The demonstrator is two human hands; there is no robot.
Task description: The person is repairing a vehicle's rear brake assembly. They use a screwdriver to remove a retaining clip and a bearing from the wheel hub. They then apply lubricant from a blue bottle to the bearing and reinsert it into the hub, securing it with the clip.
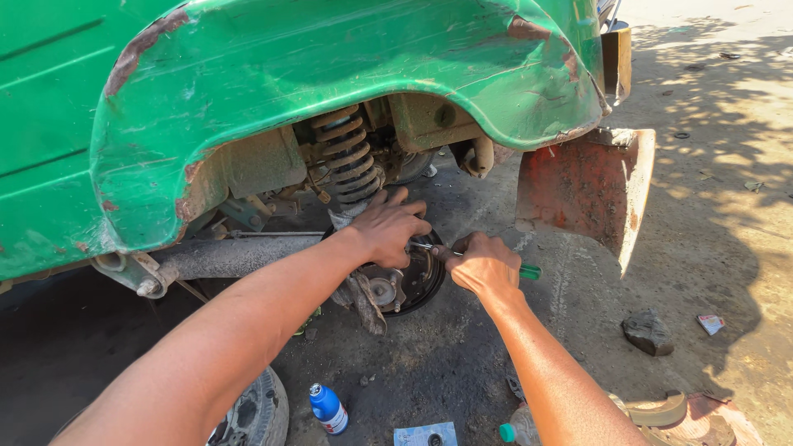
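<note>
My right hand [486,264] has its fingers curled tight round a screwdriver [462,254], the green handle end poking out past the heel of the palm and the thin metal shaft running left toward the brake assembly [406,285]. My left hand [387,229] lies spread over the top of that dark round backplate, fingers splayed and bent down over its upper edge, the screwdriver tip meeting it just under the fingertips; I cannot tell whether those fingers pinch anything beneath them. The hub sits low under the wheel arch, with the coil spring [347,157] rising right behind my left knuckles and the axle tube [223,258] running off to the left. Overhead, the chipped lower edge of the green fender [330,66] hangs close, so there is little room upward. To the right a rusty red mudflap [588,186] stands near my right wrist, its edge angled outward. Open ground lies toward me: a blue bottle [328,408] and a removed wheel [256,413] rest near my left forearm, a stone [648,332] well off to the right.
</note>
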